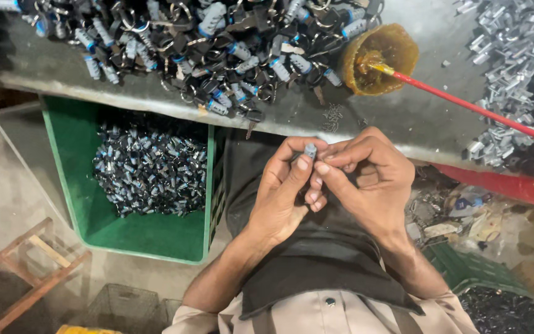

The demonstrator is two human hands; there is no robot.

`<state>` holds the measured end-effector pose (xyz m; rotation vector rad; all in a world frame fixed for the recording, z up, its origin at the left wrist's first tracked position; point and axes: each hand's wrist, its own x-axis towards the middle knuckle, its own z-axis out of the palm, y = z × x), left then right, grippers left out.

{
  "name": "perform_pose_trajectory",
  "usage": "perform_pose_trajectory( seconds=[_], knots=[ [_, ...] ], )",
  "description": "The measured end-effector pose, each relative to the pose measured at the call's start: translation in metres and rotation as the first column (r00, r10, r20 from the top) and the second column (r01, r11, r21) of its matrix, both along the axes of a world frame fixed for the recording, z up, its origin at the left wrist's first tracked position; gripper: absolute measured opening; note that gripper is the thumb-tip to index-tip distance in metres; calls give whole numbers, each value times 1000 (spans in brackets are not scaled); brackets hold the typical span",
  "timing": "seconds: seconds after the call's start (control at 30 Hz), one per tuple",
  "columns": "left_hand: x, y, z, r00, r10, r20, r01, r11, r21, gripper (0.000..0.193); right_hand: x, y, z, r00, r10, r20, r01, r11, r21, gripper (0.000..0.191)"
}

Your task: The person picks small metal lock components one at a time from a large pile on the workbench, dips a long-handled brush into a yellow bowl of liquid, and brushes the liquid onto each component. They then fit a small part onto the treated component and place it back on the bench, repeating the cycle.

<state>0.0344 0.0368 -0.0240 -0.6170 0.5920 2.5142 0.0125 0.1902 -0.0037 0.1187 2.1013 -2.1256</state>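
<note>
- The left hand (282, 195) and right hand (366, 179) are pressed together over the lap, fingertips meeting on a small grey metal piece (310, 150) held just below the edge of the surface (403, 117).
- Both hands are clamped on that piece: the left thumb and forefinger pinch it from one side, and the right fingertips close on it from the other.
- What lies lower in the grip is hidden by the fingers, so I cannot tell whether a second part is held there.
- Doing this well likely means keeping the piece upright and steady, with the left hand as the anchor and the right doing the fine work.
- The pile of black key rings with blue-capped pieces (217, 49) lies on the surface ahead.
- The green crate (69, 142) of like parts sits to the left, below the surface.
- The amber bowl (378, 59) with its red-handled brush (465, 105) stands close; an elbow swing could tip it.
</note>
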Motion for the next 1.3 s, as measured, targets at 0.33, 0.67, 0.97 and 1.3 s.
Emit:
perform_pose_trajectory(
  seconds=[0.33,0.67,0.97,1.3],
  knots=[
    [1,0,0,995,-57,-77,49,993,-108,36,2,1,12,997,-17,77,19,1000,-22,13],
    [0,-6,6,973,-145,-178,87,950,-300,37,2,14,5,997,52,55,-48,996,-72,17],
    [-8,-8,14,952,-200,-234,107,928,-357,36,10,23,0,998,31,-52,-25,994,106,19],
    [-23,-14,19,897,-361,-255,271,904,-330,41,0,35,-28,985,-65,159,146,799,-583,62]
  ],
)
